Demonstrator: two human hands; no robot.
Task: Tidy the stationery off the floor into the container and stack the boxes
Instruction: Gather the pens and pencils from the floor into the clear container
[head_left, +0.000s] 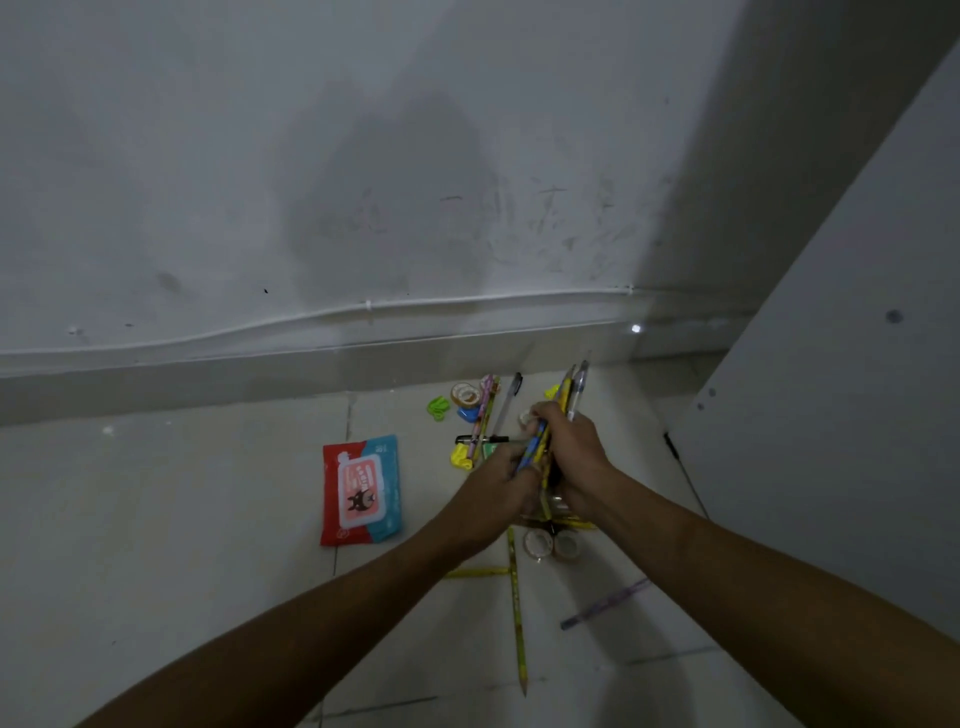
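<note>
My right hand (571, 447) grips a bundle of pens and pencils (571, 389) that sticks up toward the wall. My left hand (501, 480) holds the lower end of a blue pen (532, 449) from the same bundle. Beneath both hands a clear container (558, 506) is mostly hidden. Loose on the floor lie a long yellow pencil (517, 613), a short yellow pencil (478, 572), a purple pen (605, 603), two tape rolls (550, 544), another tape roll (466, 395), a pink pencil (483, 415), a clear pen (506, 405) and a black marker (480, 439).
A red and blue pack of wet wipes (359, 491) lies on the tiles to the left. Green clips (438, 407), a blue clip (469, 414) and a yellow piece (461, 457) sit near the wall. A grey board (857, 415) leans at the right.
</note>
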